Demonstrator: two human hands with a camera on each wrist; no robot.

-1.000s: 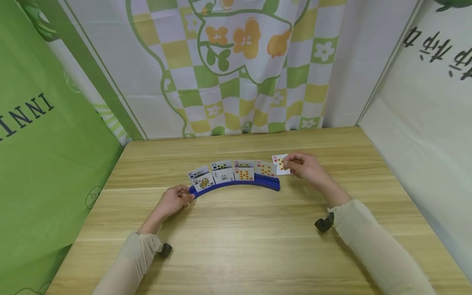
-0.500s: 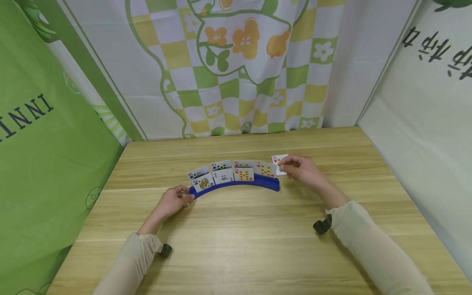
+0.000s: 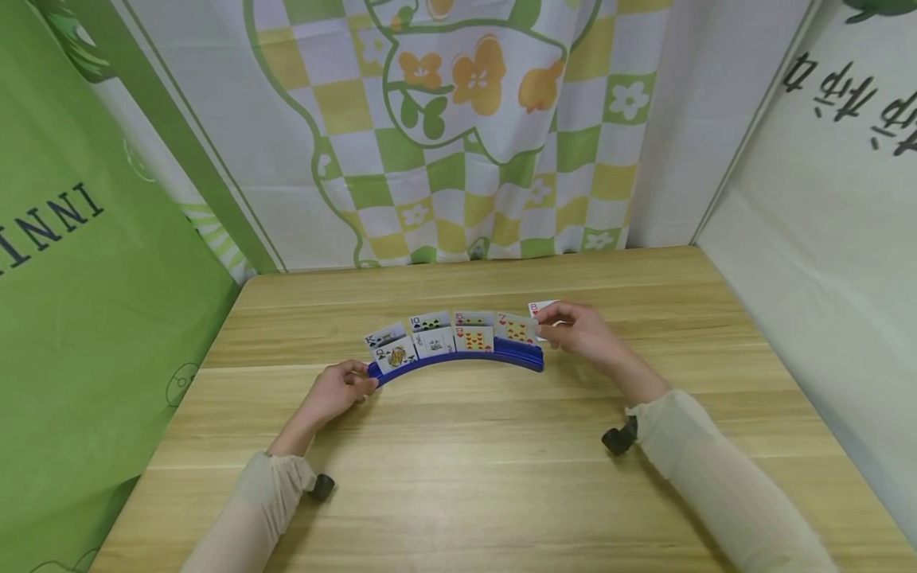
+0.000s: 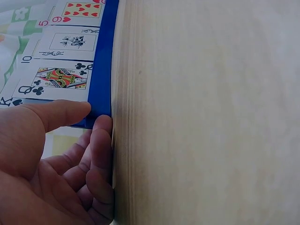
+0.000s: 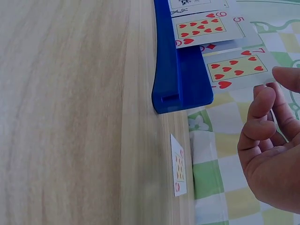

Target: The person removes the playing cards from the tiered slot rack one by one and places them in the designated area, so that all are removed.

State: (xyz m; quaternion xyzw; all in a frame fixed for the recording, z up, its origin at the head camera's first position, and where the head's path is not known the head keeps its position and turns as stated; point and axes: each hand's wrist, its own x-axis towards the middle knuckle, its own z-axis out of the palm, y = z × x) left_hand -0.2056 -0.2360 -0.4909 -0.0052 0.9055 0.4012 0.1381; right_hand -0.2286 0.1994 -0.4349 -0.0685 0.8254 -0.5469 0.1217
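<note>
A curved blue playing card holder (image 3: 519,354) stands on the table with several cards in two rows. My left hand (image 3: 344,390) grips its left end between thumb and fingers, beside the queen of clubs (image 4: 61,77). At the other end, the seven of hearts (image 5: 236,69) stands in the back row. My right hand (image 3: 579,334) pinches that card's upper outer corner with thumb and finger. Behind this hand the eight of hearts (image 5: 178,168) lies flat on the table, partly covered in the head view.
In the front row are also a joker (image 3: 435,342) and the nine of hearts (image 3: 474,338). The king (image 3: 385,334), ten (image 3: 430,321) and five (image 3: 473,318) show behind. A patterned curtain (image 3: 487,183) hangs at the wooden table's (image 3: 458,469) back edge.
My right hand has moved left and slightly down, from over the eight of hearts to the edge of the seven of hearts. The left hand and the card holder have stayed still.
</note>
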